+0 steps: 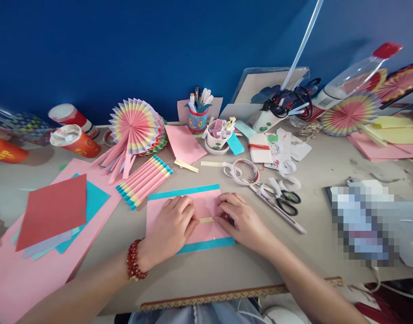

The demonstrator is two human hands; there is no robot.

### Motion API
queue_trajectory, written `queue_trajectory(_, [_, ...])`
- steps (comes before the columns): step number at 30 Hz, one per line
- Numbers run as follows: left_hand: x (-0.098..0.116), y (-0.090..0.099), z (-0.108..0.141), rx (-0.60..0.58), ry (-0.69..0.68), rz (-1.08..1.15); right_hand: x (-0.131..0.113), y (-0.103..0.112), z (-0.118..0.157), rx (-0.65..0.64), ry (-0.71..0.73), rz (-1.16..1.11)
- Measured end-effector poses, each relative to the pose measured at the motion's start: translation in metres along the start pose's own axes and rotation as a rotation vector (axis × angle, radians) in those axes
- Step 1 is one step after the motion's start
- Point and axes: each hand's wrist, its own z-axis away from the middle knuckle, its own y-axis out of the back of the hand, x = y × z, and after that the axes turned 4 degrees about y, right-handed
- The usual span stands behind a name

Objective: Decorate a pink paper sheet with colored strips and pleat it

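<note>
A pink sheet of paper [205, 203] with blue strips along its far and near edges lies flat on the desk before me. Across its middle runs a thin yellow paper strip [206, 220]. My left hand [174, 225], with a red bead bracelet on the wrist, has its fingers curled and closed at the strip's left end. At the right end, my right hand [238, 221] pinches the strip with thumb and fingers. Both hands rest on the pink sheet and cover the strip's ends. Just beyond lies a pleated pink, yellow and blue paper piece [144, 182].
Scissors [288, 202], a tape roll [246, 172] and a utility knife [277, 209] lie to the right. Colored sheets [54, 209] are stacked left. Paper fans [133, 126], a pen cup [198, 119] and a tilted bottle [348, 83] stand along the blue wall.
</note>
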Motion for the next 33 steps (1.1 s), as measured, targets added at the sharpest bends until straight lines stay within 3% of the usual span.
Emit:
queue_trajectory(26, [0.001, -0.001, -0.002, 0.007, 0.006, -0.018, 0.001, 0.0, -0.001, 0.004, -0.017, 0.041])
queue_trajectory(33, [-0.001, -0.002, -0.003, 0.014, 0.006, 0.008, 0.011, 0.011, 0.001, -0.072, 0.024, -0.064])
